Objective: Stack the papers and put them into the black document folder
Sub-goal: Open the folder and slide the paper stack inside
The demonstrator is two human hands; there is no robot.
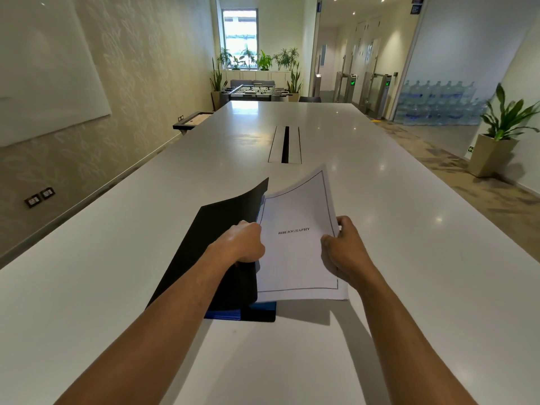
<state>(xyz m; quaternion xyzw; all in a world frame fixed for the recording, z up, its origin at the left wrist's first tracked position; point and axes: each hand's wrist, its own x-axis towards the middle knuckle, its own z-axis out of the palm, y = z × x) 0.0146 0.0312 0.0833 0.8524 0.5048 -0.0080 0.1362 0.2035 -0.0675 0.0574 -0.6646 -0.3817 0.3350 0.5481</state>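
A stack of white papers [296, 249], its top sheet printed "BIBLIOGRAPHY" inside a thin border, is held slightly above the table, its left edge tucked against the black document folder [210, 244]. The folder lies in front of me with its black cover lifted and curled up; blue inner pockets show at its near edge. My left hand [244, 242] grips the lifted cover at its right edge. My right hand [346, 252] holds the papers' right edge, thumb on top. The far corner of the papers bends upward.
A long white table [380, 200] runs away from me, with a cable slot [285, 144] in its middle beyond the papers. A wall with sockets is on the left. A potted plant [499, 133] and stacked water bottles stand at the right.
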